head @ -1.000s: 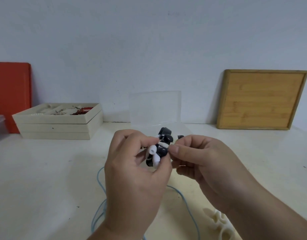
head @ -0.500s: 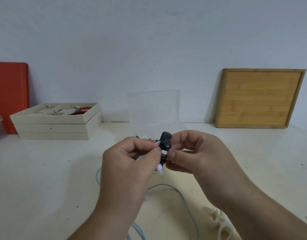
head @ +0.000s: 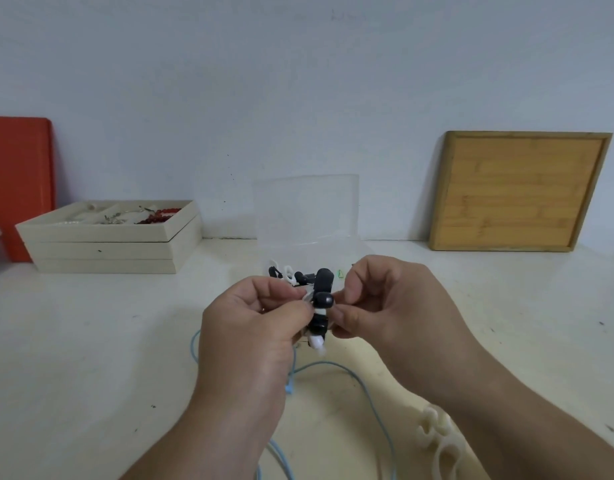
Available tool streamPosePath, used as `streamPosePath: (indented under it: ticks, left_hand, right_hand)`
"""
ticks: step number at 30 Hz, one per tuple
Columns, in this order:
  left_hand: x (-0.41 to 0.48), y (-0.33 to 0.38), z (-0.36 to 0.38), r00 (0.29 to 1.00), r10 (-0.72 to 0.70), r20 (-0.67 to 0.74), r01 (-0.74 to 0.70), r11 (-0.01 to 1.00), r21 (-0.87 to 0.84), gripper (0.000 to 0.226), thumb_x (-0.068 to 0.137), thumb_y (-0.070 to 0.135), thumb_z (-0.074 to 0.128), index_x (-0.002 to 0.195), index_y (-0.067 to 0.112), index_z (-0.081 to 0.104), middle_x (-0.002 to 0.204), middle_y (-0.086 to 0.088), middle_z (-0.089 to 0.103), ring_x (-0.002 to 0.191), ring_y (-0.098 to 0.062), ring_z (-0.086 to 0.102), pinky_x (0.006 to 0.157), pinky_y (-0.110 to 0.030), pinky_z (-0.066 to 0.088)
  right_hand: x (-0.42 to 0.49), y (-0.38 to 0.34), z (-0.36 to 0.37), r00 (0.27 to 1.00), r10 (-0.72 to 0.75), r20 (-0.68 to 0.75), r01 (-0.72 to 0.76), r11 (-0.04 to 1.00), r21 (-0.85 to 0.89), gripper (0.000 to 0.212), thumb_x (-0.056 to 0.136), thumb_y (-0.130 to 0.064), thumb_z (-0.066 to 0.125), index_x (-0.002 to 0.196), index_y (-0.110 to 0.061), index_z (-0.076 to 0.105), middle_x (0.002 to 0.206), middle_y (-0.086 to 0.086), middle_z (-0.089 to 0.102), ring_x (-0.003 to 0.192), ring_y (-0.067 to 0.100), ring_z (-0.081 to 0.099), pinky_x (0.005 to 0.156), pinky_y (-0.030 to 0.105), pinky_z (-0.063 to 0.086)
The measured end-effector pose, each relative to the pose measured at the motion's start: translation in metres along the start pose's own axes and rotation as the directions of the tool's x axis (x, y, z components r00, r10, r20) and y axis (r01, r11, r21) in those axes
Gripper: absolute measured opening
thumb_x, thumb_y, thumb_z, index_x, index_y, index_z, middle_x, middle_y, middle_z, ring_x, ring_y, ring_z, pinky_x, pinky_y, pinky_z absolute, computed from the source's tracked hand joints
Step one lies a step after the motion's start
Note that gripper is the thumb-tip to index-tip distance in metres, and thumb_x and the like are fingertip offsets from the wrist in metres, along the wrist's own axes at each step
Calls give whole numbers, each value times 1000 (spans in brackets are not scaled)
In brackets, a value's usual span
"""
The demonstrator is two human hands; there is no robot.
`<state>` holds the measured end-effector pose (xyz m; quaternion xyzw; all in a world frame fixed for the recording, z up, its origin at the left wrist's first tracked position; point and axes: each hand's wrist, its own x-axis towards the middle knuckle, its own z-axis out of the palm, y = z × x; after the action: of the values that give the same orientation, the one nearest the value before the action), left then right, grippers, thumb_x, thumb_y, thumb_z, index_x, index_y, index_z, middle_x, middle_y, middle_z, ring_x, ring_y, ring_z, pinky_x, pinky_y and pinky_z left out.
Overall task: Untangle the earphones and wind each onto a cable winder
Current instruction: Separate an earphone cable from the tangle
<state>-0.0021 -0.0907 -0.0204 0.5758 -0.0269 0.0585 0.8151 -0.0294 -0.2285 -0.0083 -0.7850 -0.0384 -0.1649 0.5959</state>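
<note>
A black cable winder (head: 322, 299) with white cord wound on it is held upright above the table between both hands. My left hand (head: 253, 327) pinches its left side with thumb and forefinger. My right hand (head: 385, 306) pinches its right side with curled fingers. A white earbud (head: 316, 342) hangs at its lower end. A light blue earphone cable (head: 364, 386) lies in loops on the table beneath my hands. A cream winder (head: 440, 441) lies at the lower right, partly hidden by my right forearm.
A clear plastic box (head: 307, 209) stands open behind my hands, with several small black and white winders (head: 288, 273) in front of it. Stacked cream trays (head: 108, 247) sit at the left, an orange board (head: 18, 181) and a bamboo board (head: 520, 192) lean on the wall.
Both hands have lowered slightly and turned the black winder more upright. The white earbud now hangs below it, and the blue cable loop shows more beneath the hands.
</note>
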Motion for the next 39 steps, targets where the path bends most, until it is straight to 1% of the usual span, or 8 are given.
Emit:
streamPosePath:
  ticks: [6,12,14,17,22,28,33,39]
  left_hand:
    - [-1,-8,0,998,-69,-14,69,996,50,23,78,-20,62,76,2,64,68,-14,67,56,-22,65,51,-27,52]
    - [-15,-14,6,960,-90,263,-37,895,444,12,78,31,77,87,26,70,78,10,74,69,-12,73,75,-36,60]
    - [-15,-11,2,931,-104,350,-78,880,468,24,76,22,83,95,30,69,92,22,71,72,-6,73,71,-22,58]
    - [-11,-6,-1,925,-46,378,-147,872,466,30,77,3,81,93,26,71,89,9,74,69,-9,73,61,-15,52]
    - [7,6,-3,947,114,300,-255,835,488,27,78,5,81,94,25,73,91,-2,74,61,2,66,51,-6,42]
    - [73,7,22,851,325,414,-524,460,717,24,86,14,75,99,33,70,107,6,54,81,-4,63,75,-15,46]
    - [109,-4,35,816,-92,570,-572,12,820,17,97,20,58,99,17,75,106,0,52,99,-16,54,82,-31,45]
    - [108,14,36,769,-264,583,-624,-107,774,37,103,19,38,118,37,67,127,13,56,124,-22,44,106,-46,36]
  right_hand:
    - [2,5,-4,996,84,13,-82,990,-113,31,80,9,75,67,-15,60,70,18,71,59,24,71,68,44,63]
    - [4,3,-29,911,390,134,-389,921,-38,9,86,5,69,92,4,63,78,24,73,70,32,72,76,43,63]
    - [6,4,-33,891,430,144,-435,900,9,7,87,4,67,93,4,63,80,25,73,70,30,71,75,41,63]
    - [6,5,-30,899,410,153,-421,906,49,5,91,-1,65,93,4,64,85,26,74,69,28,72,74,40,63]
    - [9,11,-29,958,266,-109,-281,949,-147,8,90,-10,67,84,-6,69,80,12,73,66,20,75,73,43,63]
    - [10,9,-33,963,217,-161,-243,956,-165,11,86,-4,62,78,-8,68,68,8,71,63,20,74,71,49,61]
    - [9,8,-31,971,193,-138,-218,956,-196,14,86,-7,61,76,-14,68,66,1,70,60,15,73,71,52,60]
    - [9,7,-30,975,181,-125,-206,952,-227,15,87,-9,60,78,-17,68,69,0,71,61,11,72,73,50,61]
